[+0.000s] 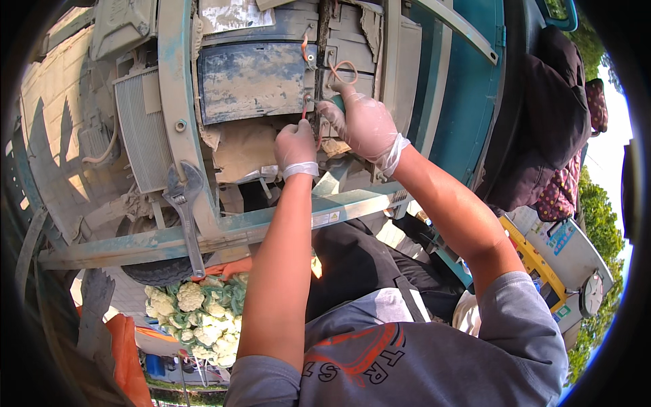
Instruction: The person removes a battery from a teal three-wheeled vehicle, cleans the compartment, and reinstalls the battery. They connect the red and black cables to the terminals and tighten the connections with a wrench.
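Both hands wear thin translucent gloves and work at a dusty dark battery [252,80] inside a metal frame. My left hand [296,147] is closed on a short red cable [304,110] at the battery's lower right corner. My right hand [366,127] is wrapped round a green-handled tool [338,101], pointed toward the terminal by that cable; its tip is too small to make out. Above the right hand, a pinkish cable loop [346,70] rises from a second dusty battery [351,37]. Another terminal with a red-orange lead [304,49] sits higher up.
An adjustable wrench [185,214] rests on the frame's crossing rails [271,224]. Cauliflowers [203,312] lie below at left. A teal panel [468,102] and dark clothing [556,102] are at right, above a yellow-edged scale [536,264]. Torn cardboard [247,152] lies under the battery.
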`<state>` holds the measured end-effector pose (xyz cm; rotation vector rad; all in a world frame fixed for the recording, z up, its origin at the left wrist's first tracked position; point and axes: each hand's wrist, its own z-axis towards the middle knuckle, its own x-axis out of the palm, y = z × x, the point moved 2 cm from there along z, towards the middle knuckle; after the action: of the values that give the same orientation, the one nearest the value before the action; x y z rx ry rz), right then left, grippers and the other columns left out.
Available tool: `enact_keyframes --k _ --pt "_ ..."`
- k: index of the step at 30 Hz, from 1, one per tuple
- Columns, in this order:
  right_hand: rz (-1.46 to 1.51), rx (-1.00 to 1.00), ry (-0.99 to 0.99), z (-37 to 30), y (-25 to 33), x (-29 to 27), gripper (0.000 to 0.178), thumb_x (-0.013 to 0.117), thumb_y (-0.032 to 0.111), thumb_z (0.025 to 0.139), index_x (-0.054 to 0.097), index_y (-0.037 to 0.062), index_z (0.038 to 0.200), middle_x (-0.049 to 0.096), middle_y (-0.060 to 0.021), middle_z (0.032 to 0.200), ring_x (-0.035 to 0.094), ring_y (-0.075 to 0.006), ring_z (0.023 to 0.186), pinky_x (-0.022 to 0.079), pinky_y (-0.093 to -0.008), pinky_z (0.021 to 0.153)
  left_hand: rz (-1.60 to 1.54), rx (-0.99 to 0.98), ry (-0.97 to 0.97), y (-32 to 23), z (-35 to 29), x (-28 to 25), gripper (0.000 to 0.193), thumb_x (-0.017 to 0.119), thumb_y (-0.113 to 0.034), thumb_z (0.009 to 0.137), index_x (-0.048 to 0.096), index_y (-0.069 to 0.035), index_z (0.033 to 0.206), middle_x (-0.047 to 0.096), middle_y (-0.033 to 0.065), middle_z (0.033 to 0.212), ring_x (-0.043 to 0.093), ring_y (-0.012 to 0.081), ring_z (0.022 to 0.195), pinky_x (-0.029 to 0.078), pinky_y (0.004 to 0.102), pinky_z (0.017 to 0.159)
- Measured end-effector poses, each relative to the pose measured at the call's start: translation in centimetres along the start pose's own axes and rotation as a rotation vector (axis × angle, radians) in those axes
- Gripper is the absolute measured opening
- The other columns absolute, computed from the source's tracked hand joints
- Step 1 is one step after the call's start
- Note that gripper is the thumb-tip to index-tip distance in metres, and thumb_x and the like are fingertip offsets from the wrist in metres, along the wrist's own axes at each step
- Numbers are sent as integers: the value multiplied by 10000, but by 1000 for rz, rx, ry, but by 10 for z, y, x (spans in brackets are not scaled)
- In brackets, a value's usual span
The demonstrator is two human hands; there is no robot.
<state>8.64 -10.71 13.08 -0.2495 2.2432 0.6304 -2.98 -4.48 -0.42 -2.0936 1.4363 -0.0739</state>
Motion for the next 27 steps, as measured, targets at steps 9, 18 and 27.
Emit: enact_keyframes --k 9,18,27 --pt "-132 -180 -208 3 3 -5 576 670 416 865 500 -20 1201 634 -262 1049 649 -442 843 522 -500 713 26 -43 7 2 6 1 397 546 -361 867 696 -5 780 672 237 810 641 434 794 487 481 712" --pt "-169 -130 -75 4 8 -1 488 647 370 882 523 10 1187 603 -246 1070 660 -421 800 530 -493 698 -70 146 -56 -6 8 -19 326 598 -296 885 691 14 850 682 180 762 652 295 713 493 396 689" --pt "-278 -162 -1 9 13 -6 536 573 438 929 554 -47 1155 652 -263 896 674 -402 834 541 -462 710 -1245 -403 722 -44 -22 -3 209 509 -176 963 661 -63 873 643 27 780 603 163 689 498 304 693"
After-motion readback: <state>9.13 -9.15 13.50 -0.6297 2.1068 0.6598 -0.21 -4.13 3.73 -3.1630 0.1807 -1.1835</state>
